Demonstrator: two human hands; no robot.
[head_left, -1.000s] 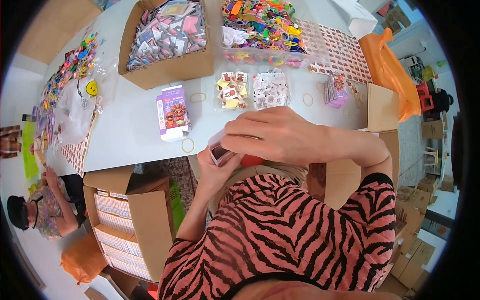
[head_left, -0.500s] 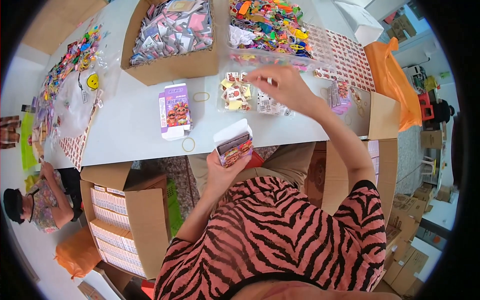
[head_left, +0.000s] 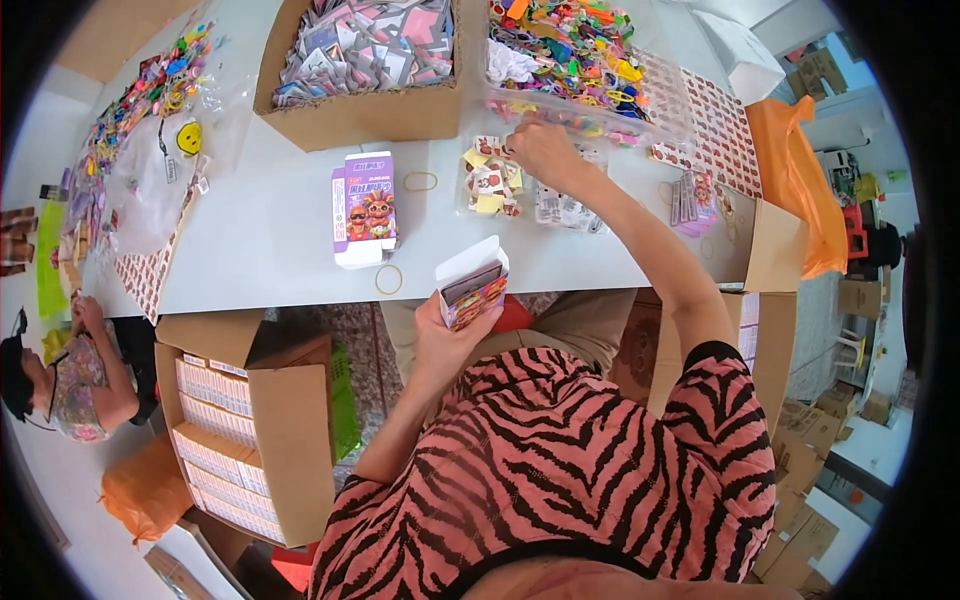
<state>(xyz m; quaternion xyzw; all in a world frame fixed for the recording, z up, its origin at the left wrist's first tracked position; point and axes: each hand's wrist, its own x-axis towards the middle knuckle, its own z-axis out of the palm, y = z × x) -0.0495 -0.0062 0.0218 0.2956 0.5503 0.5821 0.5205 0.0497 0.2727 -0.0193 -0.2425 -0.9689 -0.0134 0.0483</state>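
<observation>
My left hand (head_left: pixel 447 340) is wrapped round a small purple printed box (head_left: pixel 482 302), held upright in front of my lap. Its white top flap stands open, and a dark flat insert shows inside. My right hand (head_left: pixel 545 155) reaches across the table, fingers bent and pressed together at the upper edge of a pile of small printed paper pieces (head_left: pixel 488 182); whether it grips one is hidden. Beside that pile lies a stack of black-and-white printed pieces (head_left: pixel 565 206). Another purple box (head_left: pixel 368 212) lies on the table to the left, its flap extended.
A carton of flat packets (head_left: pixel 365 125) and a clear bin of colourful trinkets (head_left: pixel 570 60) stand at the back. Rubber bands (head_left: pixel 389 280) lie near the front edge. Cartons of packed boxes (head_left: pixel 225 440) flank my legs. Another person (head_left: pixel 85 385) sits at the far left.
My right hand has moved down onto the paper pieces, its fingers drawing together. My left hand still holds the box. The view has shifted slightly.
</observation>
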